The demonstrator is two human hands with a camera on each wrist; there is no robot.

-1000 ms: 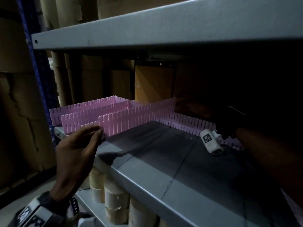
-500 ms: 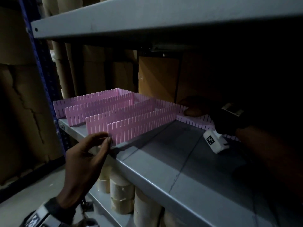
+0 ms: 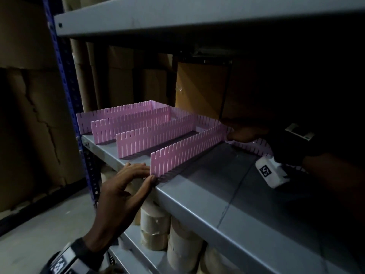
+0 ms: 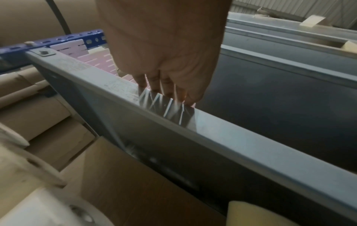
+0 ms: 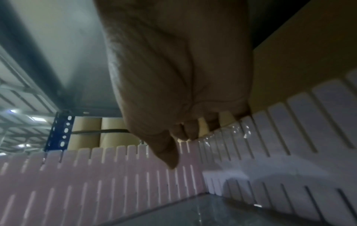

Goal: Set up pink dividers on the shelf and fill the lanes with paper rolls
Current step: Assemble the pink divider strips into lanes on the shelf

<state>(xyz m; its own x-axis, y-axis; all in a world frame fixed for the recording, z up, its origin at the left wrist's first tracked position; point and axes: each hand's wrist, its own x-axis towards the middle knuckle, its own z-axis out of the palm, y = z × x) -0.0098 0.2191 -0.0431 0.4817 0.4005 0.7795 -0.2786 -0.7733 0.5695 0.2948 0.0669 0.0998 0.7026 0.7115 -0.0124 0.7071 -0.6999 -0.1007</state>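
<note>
Several pink slotted dividers stand front to back on the grey shelf [image 3: 227, 194]. The nearest divider [image 3: 187, 153] reaches from the shelf's front edge to a pink back strip [image 3: 254, 148]. My left hand [image 3: 147, 173] lies at its front end, fingers straight on the shelf edge [image 4: 251, 146] and thumb against the divider's bottom corner. My right hand [image 3: 237, 135], deep in shadow, pinches the far end. In the right wrist view its thumb [image 5: 168, 152] presses the slotted face and its fingers hook over the top. Paper rolls [image 3: 156, 224] stand on the shelf below.
An upper shelf [image 3: 197, 14] hangs low over the work area. A blue perforated upright [image 3: 67, 86] frames the left side. Cardboard tubes and boxes [image 3: 197, 88] stand behind the dividers. The shelf's right half is dark. More rolls and cartons [image 4: 48, 119] sit below.
The nearest divider has come down onto the shelf and forward to the front edge. My left hand has gone from pinching its end to lying flat at its base. My right hand now holds the far end.
</note>
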